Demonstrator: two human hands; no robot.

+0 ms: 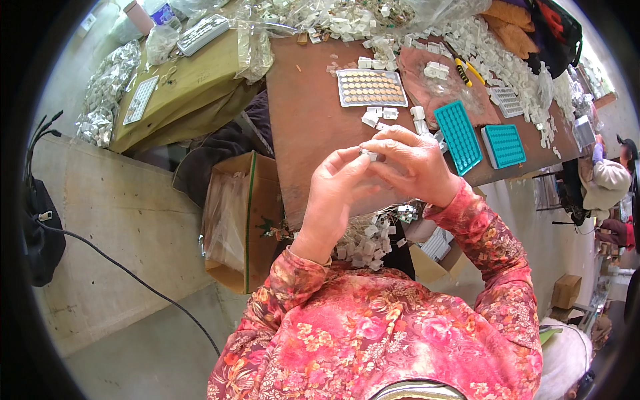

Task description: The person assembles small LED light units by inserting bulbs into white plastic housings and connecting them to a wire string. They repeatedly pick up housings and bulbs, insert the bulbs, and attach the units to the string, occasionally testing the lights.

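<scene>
Both my hands meet above the near part of the brown table (300, 100). Between their fingertips is a small white plastic housing (371, 157). My left hand (333, 183) pinches it from the left with thumb and forefinger. From the right, the fingers of my right hand (419, 163) close over it and partly hide it. Just beyond them lie several loose white housings (381, 113). A white tray (373, 105) filled with rows of round, coin-like discs sits farther back. Two teal trays with rows of pockets, a longer one (459, 138) and a shorter one (505, 146), lie to the right.
Yellow-handled pliers (463, 72) rest on a reddish cloth (427, 70). Heaps of white housings (340, 20) cover the table's far side. More parts (365, 245) are piled by my lap. A cardboard box (250, 220) stands left; a co-worker (610, 177) is far right.
</scene>
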